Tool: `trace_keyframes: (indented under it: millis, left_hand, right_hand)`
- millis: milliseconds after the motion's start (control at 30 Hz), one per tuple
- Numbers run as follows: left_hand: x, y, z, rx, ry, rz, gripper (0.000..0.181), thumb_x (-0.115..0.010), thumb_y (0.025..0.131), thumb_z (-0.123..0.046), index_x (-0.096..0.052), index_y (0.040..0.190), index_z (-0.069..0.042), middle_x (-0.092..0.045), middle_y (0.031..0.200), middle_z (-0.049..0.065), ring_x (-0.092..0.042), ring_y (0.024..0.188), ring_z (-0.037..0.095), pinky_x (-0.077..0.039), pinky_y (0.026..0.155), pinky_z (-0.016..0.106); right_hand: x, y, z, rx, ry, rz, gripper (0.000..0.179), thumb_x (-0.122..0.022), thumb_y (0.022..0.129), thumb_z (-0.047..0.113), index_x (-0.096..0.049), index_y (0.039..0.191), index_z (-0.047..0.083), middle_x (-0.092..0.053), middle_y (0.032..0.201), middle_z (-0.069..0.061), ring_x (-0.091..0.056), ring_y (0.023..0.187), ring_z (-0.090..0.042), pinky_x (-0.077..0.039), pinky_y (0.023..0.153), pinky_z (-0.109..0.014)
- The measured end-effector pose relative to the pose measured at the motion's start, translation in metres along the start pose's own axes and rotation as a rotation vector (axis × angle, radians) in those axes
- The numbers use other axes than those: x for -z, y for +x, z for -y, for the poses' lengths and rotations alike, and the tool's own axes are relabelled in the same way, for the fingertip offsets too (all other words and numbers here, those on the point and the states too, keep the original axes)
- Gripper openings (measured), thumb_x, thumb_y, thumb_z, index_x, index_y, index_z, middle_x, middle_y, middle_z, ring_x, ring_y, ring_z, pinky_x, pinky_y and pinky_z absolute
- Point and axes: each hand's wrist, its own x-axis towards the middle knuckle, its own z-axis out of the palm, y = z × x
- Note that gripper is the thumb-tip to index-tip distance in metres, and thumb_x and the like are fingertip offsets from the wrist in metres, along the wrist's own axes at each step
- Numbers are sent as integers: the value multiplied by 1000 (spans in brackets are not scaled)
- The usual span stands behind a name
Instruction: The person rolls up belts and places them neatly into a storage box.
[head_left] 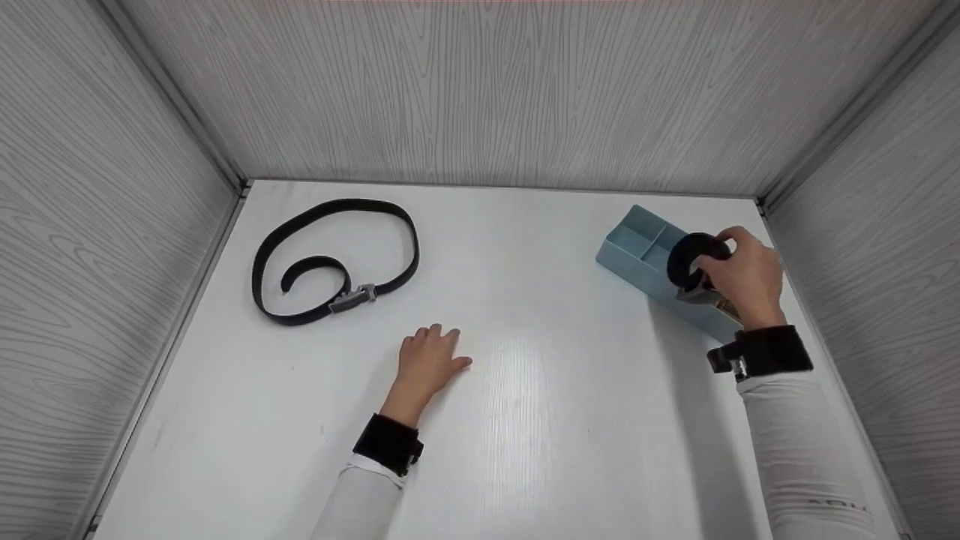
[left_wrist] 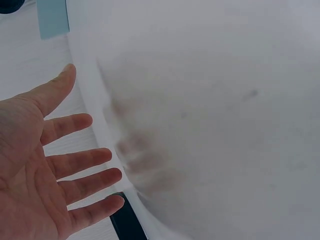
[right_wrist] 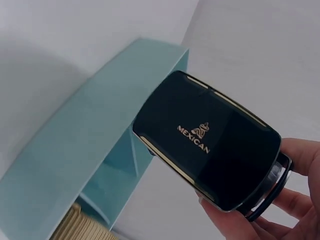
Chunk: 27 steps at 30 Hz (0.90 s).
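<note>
Nearest my head camera, two white sleeves (head_left: 802, 446) enter from the near edge, each bordered by a black wrist strap (head_left: 772, 351). Fingers of the right hand (head_left: 750, 274): curled in a narrow pinch on a rolled black belt (head_left: 680, 264), the thumb at the open centre of the coil and the forefinger on its outer turn. Fingers of the left hand (head_left: 427, 364): straight and spread, thumb well apart, palm down, grasping nothing; I cannot tell whether they touch the white table (head_left: 540, 322).

On the rolled belt I read MEXICAN across a dark buckle plate (right_wrist: 210, 145), with a small figure above the lettering and gold-coloured strips along two edges. Behind the belt, at the far right of the table, stands a light-blue box (head_left: 628, 266) with inner dividers, set at a slant. I cannot tell whether belt and box touch. Toward the box's near end, partly hidden, shows a ribbed gold-coloured item (right_wrist: 80, 225).

At the far left, well apart from both hands, a second black belt (head_left: 358, 204) lies in a wide loop, its buckle (head_left: 352, 298) on the near side and its free end curled inward. Grey wood-grain panels (head_left: 487, 97) bound the table left, right and far.
</note>
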Motion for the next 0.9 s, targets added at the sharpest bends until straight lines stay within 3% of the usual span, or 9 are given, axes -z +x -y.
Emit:
trace_keyframes:
  millis: [300,500,700,900]
  left_hand:
    - [0,-1,4,17,-11,29,59,-70,87,-47,-62,129,-8,-63,118,21,-59,108,38,-46,86,52]
    - [0,0,3,28,-21,39,59,-69,87,-47,-61,131,-8,-63,118,20,-59,108,38,-46,88,52]
    - [1,1,3,29,-29,34,59,-71,86,-46,-61,130,-7,-65,114,20,-61,105,38,-46,86,52]
    - [2,3,3,38,-42,37,60,-71,86,-45,-61,131,-7,-65,115,21,-61,105,38,-47,86,52]
  right_hand:
    - [-1,30,-24,-208,-13,-89,51,-56,92,22,-48,136,-3,-56,123,-34,-55,104,-50,-45,80,-57]
    - [-20,35,-30,-251,-7,-166,46,-52,92,17,-51,132,-5,-58,121,-33,-55,107,-52,-44,85,-61]
    - [-41,34,-33,-253,17,-196,43,-51,93,15,-50,131,-6,-59,118,-35,-57,101,-55,-46,81,-65]
    - [-61,32,-35,-305,-14,-187,46,-53,95,19,-48,136,-1,-58,121,-34,-57,105,-55,-42,89,-64]
